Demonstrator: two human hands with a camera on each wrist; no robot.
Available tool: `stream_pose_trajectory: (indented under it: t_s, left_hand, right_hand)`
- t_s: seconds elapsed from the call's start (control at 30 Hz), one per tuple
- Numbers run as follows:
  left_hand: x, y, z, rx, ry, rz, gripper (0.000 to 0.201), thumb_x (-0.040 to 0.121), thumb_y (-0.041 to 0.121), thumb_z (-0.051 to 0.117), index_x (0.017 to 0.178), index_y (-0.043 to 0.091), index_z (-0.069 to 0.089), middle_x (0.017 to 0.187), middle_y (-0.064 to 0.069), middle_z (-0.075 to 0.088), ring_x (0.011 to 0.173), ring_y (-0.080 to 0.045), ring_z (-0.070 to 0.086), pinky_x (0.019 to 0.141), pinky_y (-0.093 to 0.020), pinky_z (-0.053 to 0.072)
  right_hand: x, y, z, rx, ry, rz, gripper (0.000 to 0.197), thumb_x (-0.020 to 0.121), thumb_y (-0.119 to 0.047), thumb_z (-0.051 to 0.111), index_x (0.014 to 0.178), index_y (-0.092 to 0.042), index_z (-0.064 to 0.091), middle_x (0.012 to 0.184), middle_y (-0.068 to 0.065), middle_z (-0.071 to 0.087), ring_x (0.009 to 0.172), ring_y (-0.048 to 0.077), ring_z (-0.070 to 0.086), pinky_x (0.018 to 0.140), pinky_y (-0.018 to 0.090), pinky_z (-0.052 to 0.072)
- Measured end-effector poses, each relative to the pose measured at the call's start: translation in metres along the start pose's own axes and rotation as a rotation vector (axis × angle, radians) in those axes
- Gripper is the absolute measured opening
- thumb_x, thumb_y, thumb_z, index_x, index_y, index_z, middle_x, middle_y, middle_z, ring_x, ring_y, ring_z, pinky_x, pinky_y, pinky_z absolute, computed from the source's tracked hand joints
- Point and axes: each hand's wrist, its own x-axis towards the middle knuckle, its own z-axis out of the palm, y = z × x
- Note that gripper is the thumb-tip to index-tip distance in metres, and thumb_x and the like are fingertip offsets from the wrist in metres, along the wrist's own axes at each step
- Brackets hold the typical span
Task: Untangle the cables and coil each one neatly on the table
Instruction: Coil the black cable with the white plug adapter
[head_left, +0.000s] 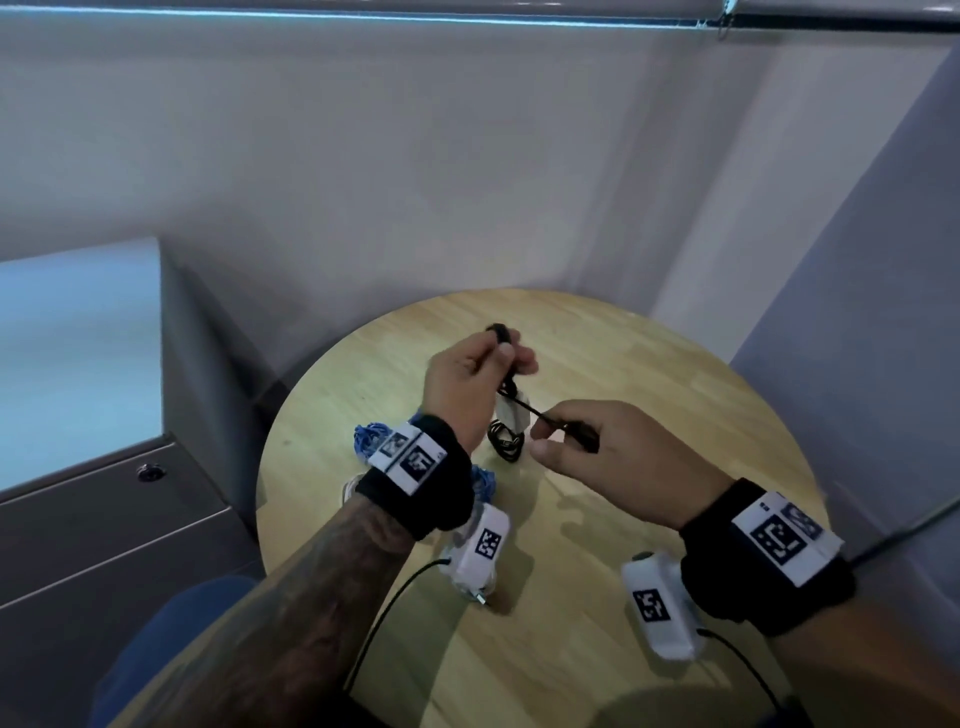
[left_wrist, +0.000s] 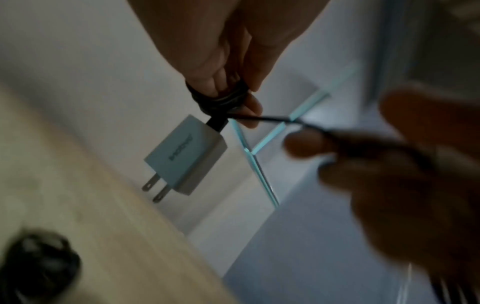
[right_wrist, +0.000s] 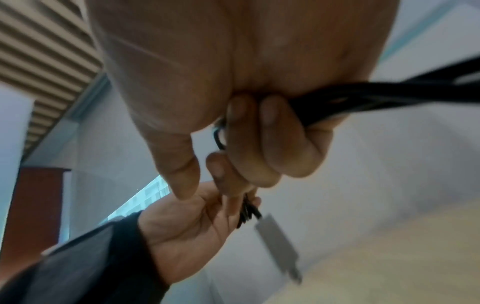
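Above the round wooden table (head_left: 649, 364), my left hand (head_left: 498, 358) grips a small coil of black cable (left_wrist: 221, 97) wound round its fingers. A white plug-in charger (left_wrist: 185, 154) hangs from that coil, prongs down. One taut black strand (head_left: 530, 413) runs from the coil to my right hand (head_left: 545, 441), which pinches it and clasps a bunch of black strands (right_wrist: 376, 96) in its curled fingers. A second black coil (head_left: 504, 444) lies on the table below the hands. A blue cable (head_left: 371, 439) lies bunched under my left wrist.
A white cable end (head_left: 350, 488) peeks out beside my left forearm. A grey cabinet (head_left: 104, 519) stands left of the table and walls close in behind and to the right. Thin black leads (head_left: 395, 587) trail from the wrist cameras across the near tabletop.
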Motion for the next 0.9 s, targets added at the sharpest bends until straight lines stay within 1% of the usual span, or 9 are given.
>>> stream_pose_trajectory:
  t_s: [0.1, 0.2, 0.3, 0.4, 0.47, 0.57, 0.67, 0.77, 0.9]
  left_hand:
    - [-0.014, 0.007, 0.006, 0.364, -0.324, 0.009, 0.022, 0.102, 0.018, 0.046, 0.091, 0.012, 0.065, 0.071, 0.000, 0.067, 0.066, -0.021, 0.062, 0.070, -0.033, 0.051]
    - [-0.022, 0.009, 0.010, 0.518, -0.519, -0.014, 0.026, 0.101, 0.032, 0.046, 0.083, 0.019, 0.059, 0.070, -0.001, 0.056, 0.063, -0.016, 0.050, 0.064, -0.036, 0.044]
    - [-0.020, 0.012, 0.009, 0.686, -0.521, 0.004, 0.027, 0.099, 0.034, 0.049, 0.082, 0.015, 0.057, 0.068, -0.003, 0.045, 0.060, -0.014, 0.040, 0.058, -0.031, 0.037]
    - [-0.017, 0.009, 0.003, 0.655, -0.475, -0.027, 0.028, 0.099, 0.035, 0.049, 0.081, 0.015, 0.058, 0.076, -0.018, 0.053, 0.066, -0.017, 0.048, 0.061, -0.035, 0.044]
    - [-0.017, 0.006, 0.002, 0.600, -0.429, -0.064, 0.028, 0.099, 0.033, 0.050, 0.078, 0.016, 0.057, 0.077, -0.014, 0.053, 0.068, -0.018, 0.051, 0.063, -0.032, 0.045]
    - [-0.014, 0.002, -0.002, 0.566, -0.369, -0.120, 0.031, 0.099, 0.034, 0.051, 0.073, 0.018, 0.056, 0.069, -0.009, 0.047, 0.063, -0.019, 0.048, 0.059, -0.030, 0.039]
    - [-0.010, 0.000, -0.008, 0.580, -0.331, -0.130, 0.033, 0.098, 0.036, 0.051, 0.070, 0.020, 0.056, 0.068, -0.010, 0.046, 0.063, -0.020, 0.046, 0.057, -0.030, 0.037]
    - [-0.012, -0.002, -0.007, 0.606, -0.361, -0.133, 0.033, 0.098, 0.038, 0.051, 0.068, 0.024, 0.054, 0.069, -0.007, 0.047, 0.063, -0.018, 0.047, 0.058, -0.030, 0.037]
    - [-0.015, -0.001, -0.006, 0.618, -0.450, -0.138, 0.037, 0.094, 0.040, 0.058, 0.079, 0.007, 0.053, 0.065, -0.003, 0.047, 0.062, -0.016, 0.049, 0.058, -0.027, 0.040]
  right_hand:
    - [0.002, 0.000, -0.020, -0.088, 0.219, -0.079, 0.021, 0.095, -0.031, 0.062, 0.076, -0.028, 0.068, 0.059, -0.012, 0.059, 0.052, 0.006, 0.048, 0.051, 0.019, 0.035]
    - [0.001, 0.006, -0.037, -0.076, 0.267, -0.057, 0.028, 0.097, -0.032, 0.060, 0.071, -0.029, 0.068, 0.064, -0.009, 0.067, 0.052, 0.007, 0.050, 0.053, 0.023, 0.040]
    - [0.000, 0.015, -0.049, -0.003, 0.217, 0.087, 0.034, 0.102, -0.035, 0.051, 0.079, -0.019, 0.070, 0.065, -0.002, 0.072, 0.045, 0.007, 0.043, 0.050, 0.021, 0.039]
    - [0.003, 0.038, -0.064, 0.104, 0.293, 0.274, 0.043, 0.103, -0.042, 0.049, 0.083, -0.009, 0.068, 0.053, 0.002, 0.060, 0.044, 0.016, 0.042, 0.047, 0.027, 0.039]
    - [0.006, 0.052, -0.067, 0.130, 0.296, 0.344, 0.047, 0.100, -0.049, 0.050, 0.086, -0.008, 0.068, 0.055, 0.001, 0.051, 0.047, 0.016, 0.036, 0.048, 0.026, 0.032]
    - [0.004, 0.059, -0.067, 0.229, 0.205, 0.332, 0.035, 0.092, -0.053, 0.061, 0.094, -0.019, 0.064, 0.060, -0.002, 0.053, 0.052, 0.013, 0.034, 0.050, 0.025, 0.028]
    - [0.000, 0.059, -0.072, 0.214, 0.103, 0.260, 0.021, 0.085, -0.039, 0.075, 0.096, -0.029, 0.061, 0.064, -0.001, 0.061, 0.056, 0.013, 0.041, 0.052, 0.026, 0.033]
    - [-0.001, 0.057, -0.071, 0.085, 0.215, 0.166, 0.014, 0.090, -0.033, 0.071, 0.083, -0.023, 0.064, 0.062, -0.001, 0.063, 0.056, 0.014, 0.042, 0.057, 0.028, 0.036]
    - [-0.001, 0.058, -0.071, 0.332, 0.399, 0.155, 0.015, 0.098, -0.017, 0.061, 0.089, -0.008, 0.068, 0.080, 0.008, 0.075, 0.055, 0.019, 0.059, 0.049, 0.026, 0.045]
